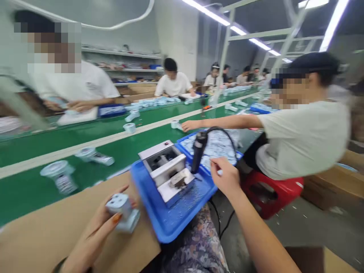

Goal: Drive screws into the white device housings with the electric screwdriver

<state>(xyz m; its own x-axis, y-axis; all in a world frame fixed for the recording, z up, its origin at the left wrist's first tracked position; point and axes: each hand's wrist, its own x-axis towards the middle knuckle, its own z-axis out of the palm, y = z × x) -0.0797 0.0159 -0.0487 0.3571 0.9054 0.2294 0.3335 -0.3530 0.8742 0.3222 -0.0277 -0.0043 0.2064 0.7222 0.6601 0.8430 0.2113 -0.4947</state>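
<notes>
My left hand [99, 223] is wrapped around a light blue plastic housing [118, 204] with small dark holes in its top face. It holds the piece above the brown cardboard [57, 223]. My right hand [226, 176] is closed in a pinch over the near edge of a blue bin; anything between its fingertips is too small to make out. Just left of these fingers, a black electric screwdriver [200, 146] hangs upright, apart from them. Between my hands, a white screw feeder box [170, 170] sits in a blue tray [163, 229] strewn with small bits.
A blue bin [182, 141] of pale parts stands behind the tray. Light blue pieces [61, 176] lie on the green conveyor belt [113, 138]. At right, a co-worker [307, 132] on a red stool [273, 189] reaches across to a part. Other people sit along the line.
</notes>
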